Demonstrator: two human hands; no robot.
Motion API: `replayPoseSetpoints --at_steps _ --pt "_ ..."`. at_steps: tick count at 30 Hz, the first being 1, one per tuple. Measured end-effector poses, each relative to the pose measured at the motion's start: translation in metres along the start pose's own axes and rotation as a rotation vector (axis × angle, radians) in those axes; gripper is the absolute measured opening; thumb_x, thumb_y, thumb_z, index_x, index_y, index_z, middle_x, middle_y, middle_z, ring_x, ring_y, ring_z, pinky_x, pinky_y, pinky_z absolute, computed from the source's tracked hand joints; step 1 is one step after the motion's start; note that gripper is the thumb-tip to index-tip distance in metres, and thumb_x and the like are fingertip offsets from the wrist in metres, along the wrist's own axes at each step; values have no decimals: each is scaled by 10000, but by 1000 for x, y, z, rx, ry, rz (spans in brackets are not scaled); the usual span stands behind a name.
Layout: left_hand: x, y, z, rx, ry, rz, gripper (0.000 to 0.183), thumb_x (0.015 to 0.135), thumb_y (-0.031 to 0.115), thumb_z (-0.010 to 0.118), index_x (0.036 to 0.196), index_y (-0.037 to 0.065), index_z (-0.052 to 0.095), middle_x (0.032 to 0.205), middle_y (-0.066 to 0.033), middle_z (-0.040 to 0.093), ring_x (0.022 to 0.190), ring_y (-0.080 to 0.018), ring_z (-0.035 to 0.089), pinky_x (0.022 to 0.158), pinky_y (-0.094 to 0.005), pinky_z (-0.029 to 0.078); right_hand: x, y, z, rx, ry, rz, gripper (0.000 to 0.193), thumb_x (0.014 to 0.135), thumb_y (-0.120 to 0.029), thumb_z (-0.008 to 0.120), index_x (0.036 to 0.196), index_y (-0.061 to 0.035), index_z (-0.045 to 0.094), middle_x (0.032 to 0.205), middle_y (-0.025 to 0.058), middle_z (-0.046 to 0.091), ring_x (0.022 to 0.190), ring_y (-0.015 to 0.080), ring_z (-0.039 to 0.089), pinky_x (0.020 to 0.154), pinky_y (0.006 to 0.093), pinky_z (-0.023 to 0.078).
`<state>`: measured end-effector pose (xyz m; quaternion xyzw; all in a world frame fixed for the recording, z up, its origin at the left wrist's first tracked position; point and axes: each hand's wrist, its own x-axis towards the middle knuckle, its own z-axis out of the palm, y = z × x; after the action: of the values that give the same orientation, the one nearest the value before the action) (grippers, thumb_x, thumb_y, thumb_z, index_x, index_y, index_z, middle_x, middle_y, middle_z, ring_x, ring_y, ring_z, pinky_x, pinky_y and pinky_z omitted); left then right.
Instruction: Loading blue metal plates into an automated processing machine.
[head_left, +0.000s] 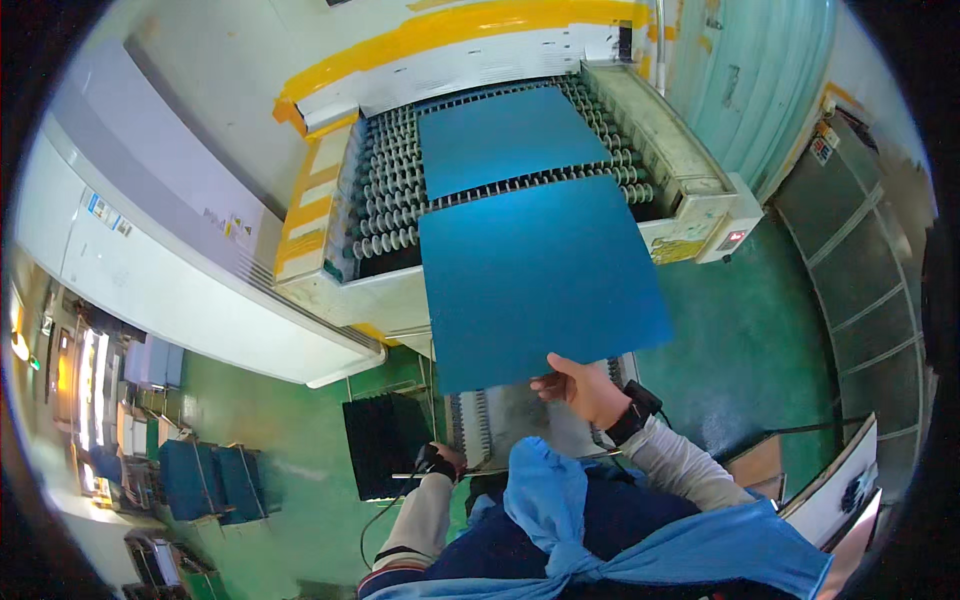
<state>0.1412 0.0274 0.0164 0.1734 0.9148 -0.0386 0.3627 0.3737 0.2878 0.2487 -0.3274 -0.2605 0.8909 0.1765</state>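
Observation:
A flat blue panel [545, 275] lies with its far edge at the rollers and its near part overhanging toward me. My right hand [588, 392] is at its near edge, the thumb over the edge and the fingers curled just below it. Farther off, a second blue panel [510, 140] rests flat on the roller conveyor [390, 185]. My left hand [447, 460] is low down, beside a rack of upright dark panels [385, 445] and a thin bar. Its fingers are too small and partly hidden to make out.
A pale cabinet-like housing [190, 270] stands to the left. The conveyor's right side rail [660, 140] ends in a small control box [735, 235]. Bundled blue panels [205, 480] stand on the green floor at left; a grey mesh-like screen [850, 240] leans at right.

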Motion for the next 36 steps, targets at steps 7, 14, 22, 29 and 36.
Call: replayPoseSetpoints --at_steps 7,14,22,29,36 --pt "2 -11 -5 -175 -58 -39 247 653 270 764 573 105 599 522 -58 576 439 -180 565 418 -327 449 11 -13 20 9 32 -15 281 910 -200 660 1015 41 563 954 210 669 795 283 680 687 368 565" --pt "63 -61 49 203 -10 210 242 653 231 768 564 70 611 549 -52 600 472 -177 587 443 -351 474 22 -21 36 -38 2 -4 237 905 -227 655 983 -17 577 923 185 677 793 257 681 694 354 561" --pt "42 -31 41 -244 -19 22 238 610 228 779 577 63 611 550 -62 598 484 -198 591 456 -360 478 32 -27 26 -29 11 -43 238 904 -224 655 1023 -36 571 927 172 672 800 252 678 697 356 562" --pt "106 -108 106 189 206 215 372 626 233 760 887 2 631 887 -140 653 813 -253 643 673 -422 510 43 -22 49 -36 -59 8 245 898 -220 662 1028 -35 568 912 169 675 787 253 681 668 340 568" --pt "87 30 37 43 37 300 354 674 249 716 930 23 625 940 -141 647 859 -254 638 708 -423 509 45 -18 -4 -166 -76 -138 291 949 -271 593 976 16 640 955 125 691 835 208 683 790 319 555"
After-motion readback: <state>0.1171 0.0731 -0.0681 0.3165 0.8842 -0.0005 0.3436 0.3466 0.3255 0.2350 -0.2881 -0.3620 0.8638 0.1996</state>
